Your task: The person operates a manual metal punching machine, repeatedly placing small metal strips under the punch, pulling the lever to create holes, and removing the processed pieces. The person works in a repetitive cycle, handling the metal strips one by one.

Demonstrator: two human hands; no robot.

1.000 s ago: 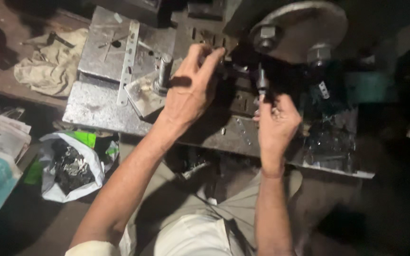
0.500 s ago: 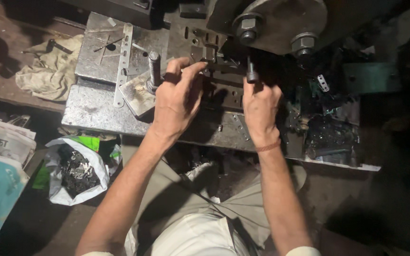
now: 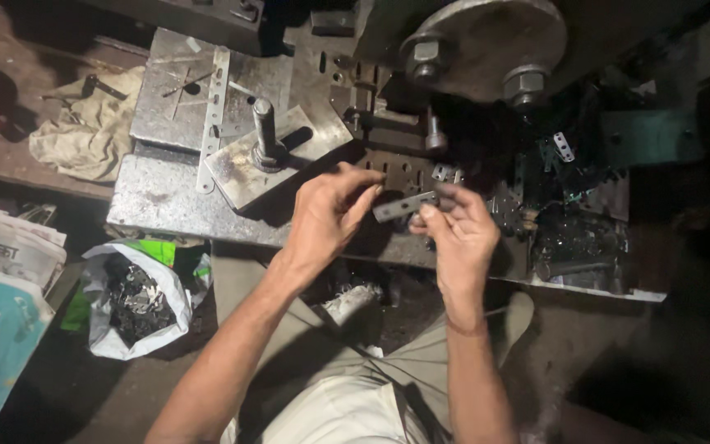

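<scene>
— What are the hands doing?

— Both meet on one small metal strip (image 3: 405, 205), a flat grey piece with holes. The left hand (image 3: 328, 220) pinches its left end between thumb and fingertips; the right hand (image 3: 457, 236) grips the right end, thumb against the near edge.

— Which way does the strip run?

— Its long axis lies almost left to right, the right end tipped slightly toward the far side. The flat face is turned up toward the camera.

— And where is it in the scene?

— Held in the air just above the near edge of the steel press bed (image 3: 174, 193), in front of the dark die block (image 3: 404, 168).

— What lies around it?

— On the far left of the bed sits a square plate with an upright bolt (image 3: 263, 136), and beside that a long perforated strip (image 3: 214, 115). Far right, a large round flywheel (image 3: 486, 41) with two hex nuts. To the right, a dark heap of small stamped parts (image 3: 573, 238). Down at the near left, an open white bag of scrap (image 3: 129, 300) and a crumpled rag (image 3: 84, 131) further back.
</scene>
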